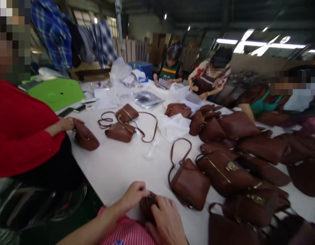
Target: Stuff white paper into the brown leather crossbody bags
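At the near edge of the table, a small brown leather bag (pixel 146 206) is held close to my striped top. My left hand (pixel 133 197) is closed, thumb and fingers pinching the bag's upper edge. Across its right side lies my right hand (pixel 166 216), fingers curled over the leather and hiding much of it. Just to the right, a brown shoulder bag (pixel 192 183) with its looped strap lies on the white table (pixel 116 166). The pinched detail is too blurred to make out.
A pile of brown bags (pixel 229 170) covers the right side. Two strapped bags (pixel 121 131) lie farther back, near white tissue paper (pixel 174 126) and plastic wrap (pixel 148 98). A person in red (pixel 22 129) at left holds another bag (pixel 86 136). Several co-workers sit around the far side.
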{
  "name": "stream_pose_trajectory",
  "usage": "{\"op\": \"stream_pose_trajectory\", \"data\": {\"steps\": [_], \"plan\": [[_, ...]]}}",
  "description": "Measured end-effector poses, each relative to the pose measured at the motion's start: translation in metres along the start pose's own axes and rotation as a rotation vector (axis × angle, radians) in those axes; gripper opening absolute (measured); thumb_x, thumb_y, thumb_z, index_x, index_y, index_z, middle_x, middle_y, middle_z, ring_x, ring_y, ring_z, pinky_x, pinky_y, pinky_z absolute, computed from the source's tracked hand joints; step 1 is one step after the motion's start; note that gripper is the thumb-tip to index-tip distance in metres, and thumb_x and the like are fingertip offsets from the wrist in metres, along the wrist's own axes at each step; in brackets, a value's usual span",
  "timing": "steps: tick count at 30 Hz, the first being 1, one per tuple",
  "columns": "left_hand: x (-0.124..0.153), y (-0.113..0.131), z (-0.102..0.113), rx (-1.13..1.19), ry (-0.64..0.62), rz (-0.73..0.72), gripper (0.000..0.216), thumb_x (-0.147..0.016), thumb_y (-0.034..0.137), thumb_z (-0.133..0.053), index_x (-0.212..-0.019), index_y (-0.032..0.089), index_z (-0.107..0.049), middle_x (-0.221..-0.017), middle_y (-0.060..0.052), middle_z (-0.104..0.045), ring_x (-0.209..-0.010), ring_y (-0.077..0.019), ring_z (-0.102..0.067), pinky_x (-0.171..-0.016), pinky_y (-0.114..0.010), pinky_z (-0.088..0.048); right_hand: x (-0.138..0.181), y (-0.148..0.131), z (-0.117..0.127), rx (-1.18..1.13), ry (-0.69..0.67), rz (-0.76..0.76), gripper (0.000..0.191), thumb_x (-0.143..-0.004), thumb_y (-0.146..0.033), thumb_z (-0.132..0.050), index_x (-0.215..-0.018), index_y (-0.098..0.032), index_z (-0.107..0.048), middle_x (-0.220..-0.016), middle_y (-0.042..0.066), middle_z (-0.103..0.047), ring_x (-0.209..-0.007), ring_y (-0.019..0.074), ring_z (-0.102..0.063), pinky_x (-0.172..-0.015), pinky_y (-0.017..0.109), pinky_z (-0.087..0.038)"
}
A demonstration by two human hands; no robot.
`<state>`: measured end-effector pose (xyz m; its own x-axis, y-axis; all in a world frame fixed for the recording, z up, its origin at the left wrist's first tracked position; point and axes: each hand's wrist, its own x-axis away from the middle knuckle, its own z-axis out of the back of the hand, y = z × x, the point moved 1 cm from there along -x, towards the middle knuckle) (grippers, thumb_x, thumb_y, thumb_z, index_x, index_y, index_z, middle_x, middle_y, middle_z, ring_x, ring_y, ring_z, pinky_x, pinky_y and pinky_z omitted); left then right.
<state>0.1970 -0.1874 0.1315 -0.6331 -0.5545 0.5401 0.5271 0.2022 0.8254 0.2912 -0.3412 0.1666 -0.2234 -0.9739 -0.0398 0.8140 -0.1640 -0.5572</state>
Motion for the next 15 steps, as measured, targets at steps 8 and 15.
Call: {"op": "stream_pose_trajectory", "data": {"steps": [8,15], "plan": [[-0.004,0.001,-0.006,0.123,-0.064,-0.170,0.021,-0.072,0.035,-0.052,-0.059,0.019,-0.050,-0.057,0.006,-0.044,-0.059,-0.0127,-0.041,-0.057,-0.026,-0.031,-0.024,0.010,-0.001,-0.182,0.016,0.049,0.020,-0.086,-0.006,-0.047,-0.093,-0.020,-0.060,-0.109,0.009,-0.060,-0.103,0.0236,-0.054,-0.092,0.040,-0.046],[0.024,0.000,-0.003,0.095,-0.046,-0.372,0.024,-0.068,0.016,-0.055,-0.092,0.019,-0.059,-0.084,-0.001,-0.064,-0.081,-0.0176,-0.058,-0.078,-0.029,-0.047,-0.032,0.009,-0.006,-0.593,-0.003,-0.198,0.013,-0.086,-0.017,-0.050,-0.078,-0.022,-0.058,-0.106,0.007,-0.060,-0.105,0.0224,-0.057,-0.096,0.038,-0.045]]}}
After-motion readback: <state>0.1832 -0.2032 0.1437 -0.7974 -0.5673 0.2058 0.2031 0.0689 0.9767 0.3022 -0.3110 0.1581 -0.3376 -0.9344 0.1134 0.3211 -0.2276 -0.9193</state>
